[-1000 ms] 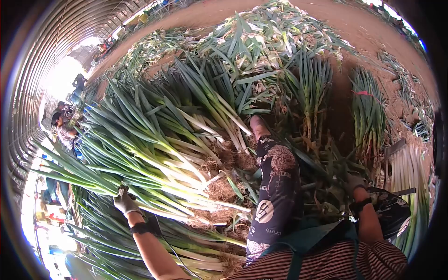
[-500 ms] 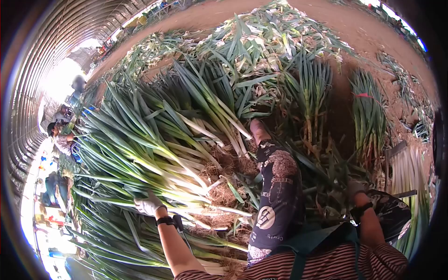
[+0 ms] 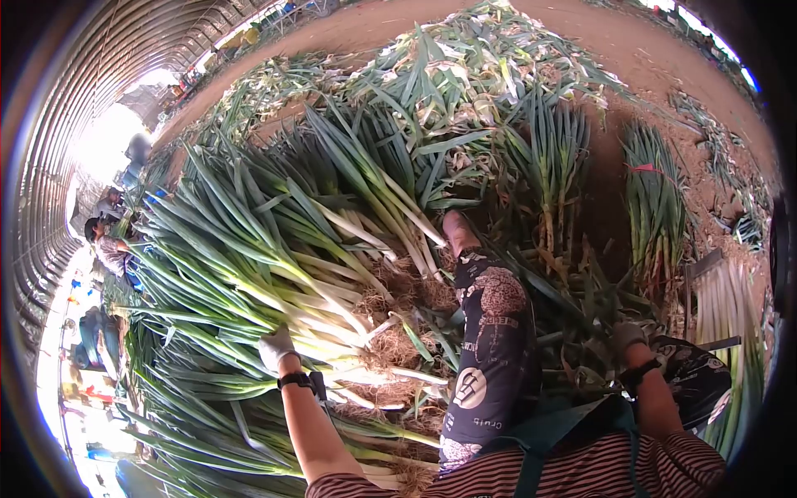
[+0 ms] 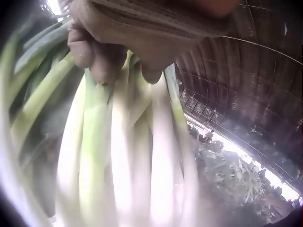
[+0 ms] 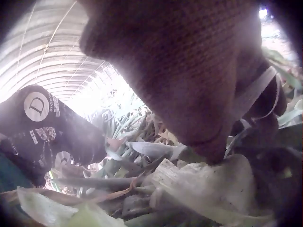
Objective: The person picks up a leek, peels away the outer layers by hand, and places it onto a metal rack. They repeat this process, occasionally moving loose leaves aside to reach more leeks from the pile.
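1. Heaps of cut green tops (image 3: pixel 465 66) piled far across the dirt floor (image 3: pixel 598 33); tied bundle (image 3: pixel 656 199) lying to the right, trimmed white stalks (image 3: pixel 726 307) stacked at the right edge.
2. Patterned trouser leg (image 3: pixel 494 332) stretched out between both hands, blocking the middle of the pile.
3. Other people (image 3: pixel 104 232) crouched far left under the arched tunnel roof (image 3: pixel 124 41).
4. Left hand (image 3: pixel 276 349), gloved, grip closed around a bunch of leeks (image 3: pixel 274 274), fingers (image 4: pixel 102 59) curled over the pale stalks.
5. Right hand (image 3: pixel 627 336), gloved, down among loose leaves (image 5: pixel 199 184) near right; grip there cannot be told.
6. Leeks long, white at the rooty ends, green leaves fanning far left.
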The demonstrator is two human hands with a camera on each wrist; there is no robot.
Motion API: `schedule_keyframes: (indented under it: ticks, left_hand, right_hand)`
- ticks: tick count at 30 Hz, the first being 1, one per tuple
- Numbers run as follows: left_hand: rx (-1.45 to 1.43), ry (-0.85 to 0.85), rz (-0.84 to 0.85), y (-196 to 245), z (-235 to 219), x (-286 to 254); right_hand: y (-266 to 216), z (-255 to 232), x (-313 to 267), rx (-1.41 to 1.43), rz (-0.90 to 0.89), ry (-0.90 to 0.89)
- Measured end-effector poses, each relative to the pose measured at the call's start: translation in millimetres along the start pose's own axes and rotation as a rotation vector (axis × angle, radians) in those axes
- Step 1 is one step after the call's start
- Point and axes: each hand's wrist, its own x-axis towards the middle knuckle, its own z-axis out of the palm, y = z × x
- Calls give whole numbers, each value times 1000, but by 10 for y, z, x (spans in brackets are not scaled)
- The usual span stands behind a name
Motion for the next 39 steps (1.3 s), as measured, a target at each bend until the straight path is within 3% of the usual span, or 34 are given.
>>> schedule_keyframes:
  ticks: [4, 7, 11, 14, 16, 19, 23, 25, 28, 31, 32, 34, 35, 36, 39]
  left_hand:
    - [27, -50, -38, 39, -81, 68]
    - [-47, -126, -72, -340, 313, 440]
    - [189, -24, 82, -27, 50, 201]
    - [-134, -250, -185, -44, 127, 413]
    - [-390, -283, -361, -117, 216, 583]
    - [-621, -334, -222, -82, -106, 396]
    - [-1103, -281, -79, -151, -438, 372]
    - [-1282, -225, -47, 123, -835, 52]
    - [-1435, -274, 54, 282, -1210, -140]
    - [-1534, -230, 77, 668, -1503, -635]
    - [-1615, -315, 143, 613, -1478, -631]
    - [-1718, -491, 269, 525, -1444, -685]
    - [-1729, -485, 275, 606, -1486, -869]
    - [-1736, -602, 393, 598, -1471, -922]
    - [-1821, -823, 451, 571, -1445, -1015]
  right_hand:
    - [-56, -105, -86, 56, 13, 25]
    - [-14, 0, -10, 32, -5, 25]
    - [46, 96, 78, 13, -67, 11]
    - [55, 95, 69, 16, -77, 14]
    - [68, 128, 82, 32, -49, 4]
    - [44, -33, -57, 195, 52, 148]
    - [-166, -847, -502, 459, 86, 370]
    - [-228, -1066, -519, 640, -126, 503]
    - [-600, -1506, -775, 887, -521, 774]
    - [-1044, -2089, -1268, 1011, -846, 920]
    - [-1163, -2186, -1351, 1071, -940, 942]
    - [-1349, -2298, -1403, 924, -1083, 1048]
    - [-1416, -2351, -1453, 878, -1092, 1063]
    - [-1474, -2402, -1508, 832, -1103, 1075]
    - [-1618, -2460, -1566, 745, -1104, 1025]
